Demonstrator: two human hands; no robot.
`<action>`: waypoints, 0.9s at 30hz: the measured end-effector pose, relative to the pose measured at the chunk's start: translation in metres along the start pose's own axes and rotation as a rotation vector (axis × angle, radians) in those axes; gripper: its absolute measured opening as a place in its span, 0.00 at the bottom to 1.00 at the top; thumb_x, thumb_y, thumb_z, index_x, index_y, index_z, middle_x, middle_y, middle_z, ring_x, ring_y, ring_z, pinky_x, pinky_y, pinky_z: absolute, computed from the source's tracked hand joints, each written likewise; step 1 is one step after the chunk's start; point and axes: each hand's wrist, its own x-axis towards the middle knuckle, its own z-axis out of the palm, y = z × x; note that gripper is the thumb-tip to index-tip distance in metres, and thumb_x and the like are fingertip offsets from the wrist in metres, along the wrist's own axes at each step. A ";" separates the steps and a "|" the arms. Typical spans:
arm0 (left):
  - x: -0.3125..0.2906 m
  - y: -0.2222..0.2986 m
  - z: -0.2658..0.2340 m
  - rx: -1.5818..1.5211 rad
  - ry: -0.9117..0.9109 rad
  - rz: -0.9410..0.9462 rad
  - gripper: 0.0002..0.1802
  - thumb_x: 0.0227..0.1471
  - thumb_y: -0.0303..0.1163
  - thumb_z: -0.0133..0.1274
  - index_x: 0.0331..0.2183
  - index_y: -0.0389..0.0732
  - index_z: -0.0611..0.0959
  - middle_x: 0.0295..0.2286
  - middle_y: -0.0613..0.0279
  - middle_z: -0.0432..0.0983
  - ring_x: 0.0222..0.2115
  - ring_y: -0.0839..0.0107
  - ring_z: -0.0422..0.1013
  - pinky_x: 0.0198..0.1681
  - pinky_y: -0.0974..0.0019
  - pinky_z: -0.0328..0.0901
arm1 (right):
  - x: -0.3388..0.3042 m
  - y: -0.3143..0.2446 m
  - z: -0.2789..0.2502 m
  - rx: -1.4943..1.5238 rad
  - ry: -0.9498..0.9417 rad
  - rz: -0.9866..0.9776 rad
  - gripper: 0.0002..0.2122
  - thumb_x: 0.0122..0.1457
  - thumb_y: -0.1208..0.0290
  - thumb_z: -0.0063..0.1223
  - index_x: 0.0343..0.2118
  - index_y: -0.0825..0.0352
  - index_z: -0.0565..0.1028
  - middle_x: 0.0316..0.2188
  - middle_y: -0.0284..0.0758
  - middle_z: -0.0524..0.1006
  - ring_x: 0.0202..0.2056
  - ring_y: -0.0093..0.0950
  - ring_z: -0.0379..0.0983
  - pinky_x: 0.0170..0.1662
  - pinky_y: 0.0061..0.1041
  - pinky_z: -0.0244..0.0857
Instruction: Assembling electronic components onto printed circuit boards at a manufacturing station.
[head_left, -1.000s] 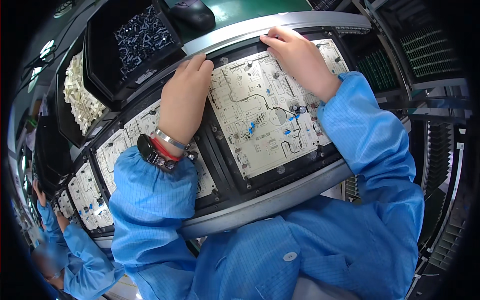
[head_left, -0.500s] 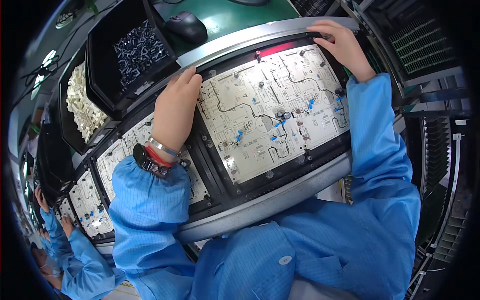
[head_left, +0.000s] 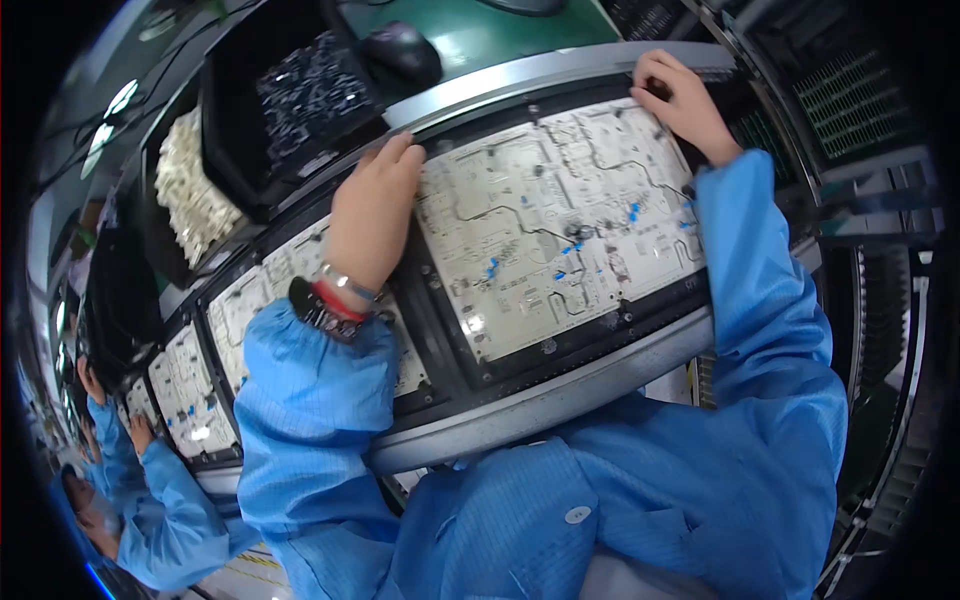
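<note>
A pale circuit board point(head_left: 530, 310) with black and blue components lies in a black carrier frame point(head_left: 560, 345) in front of me. My left hand point(head_left: 378, 205), with a watch and bracelets at its wrist, rests at the frame's far left corner. Its fingers are together and bent over the edge, the tips partly hidden. At the far right corner, my right hand point(head_left: 685, 105) has thumb and fingers curled together around a small dark spot, which I cannot make out.
Black bins of dark parts point(head_left: 310, 100) and white connectors point(head_left: 190, 190) stand at the far left. A mouse point(head_left: 402, 52) lies on a green surface beyond the metal rail point(head_left: 530, 82). More boards point(head_left: 185, 390) line the track leftward, beside a co-worker's hands point(head_left: 140, 435). Racks stand right.
My right hand's fingers have curled in from a more spread pose at the far right corner. My left hand stays at its corner. The whole view has shifted slightly and is blurred.
</note>
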 end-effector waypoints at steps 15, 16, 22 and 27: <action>-0.073 -0.047 -0.106 -0.236 0.385 -0.136 0.17 0.44 0.23 0.53 0.41 0.37 0.75 0.39 0.52 0.71 0.43 0.54 0.67 0.45 0.58 0.64 | 0.028 -0.174 -0.031 -0.007 -0.112 -0.014 0.11 0.52 0.83 0.50 0.40 0.73 0.74 0.40 0.42 0.74 0.44 0.37 0.72 0.48 0.28 0.64; -0.073 -0.066 -0.107 -0.167 0.448 -0.270 0.14 0.43 0.24 0.53 0.37 0.38 0.76 0.35 0.54 0.71 0.38 0.54 0.68 0.40 0.57 0.65 | 0.039 -0.197 -0.029 -0.032 -0.195 -0.160 0.11 0.52 0.83 0.50 0.40 0.73 0.74 0.41 0.42 0.74 0.44 0.37 0.71 0.48 0.29 0.63; -0.096 -0.151 -0.073 -0.088 0.328 -0.351 0.10 0.44 0.30 0.57 0.32 0.37 0.80 0.28 0.55 0.72 0.32 0.54 0.69 0.36 0.58 0.65 | 0.127 -0.256 0.055 0.158 -0.380 -0.678 0.15 0.53 0.81 0.47 0.45 0.70 0.71 0.45 0.41 0.72 0.48 0.40 0.69 0.51 0.31 0.62; -0.080 -0.146 -0.063 -0.090 0.356 -0.407 0.11 0.42 0.34 0.61 0.27 0.37 0.83 0.26 0.56 0.73 0.29 0.58 0.71 0.33 0.60 0.66 | 0.185 -0.235 0.150 -0.001 -0.138 -0.502 0.14 0.53 0.78 0.48 0.45 0.70 0.71 0.44 0.42 0.72 0.46 0.38 0.70 0.48 0.31 0.65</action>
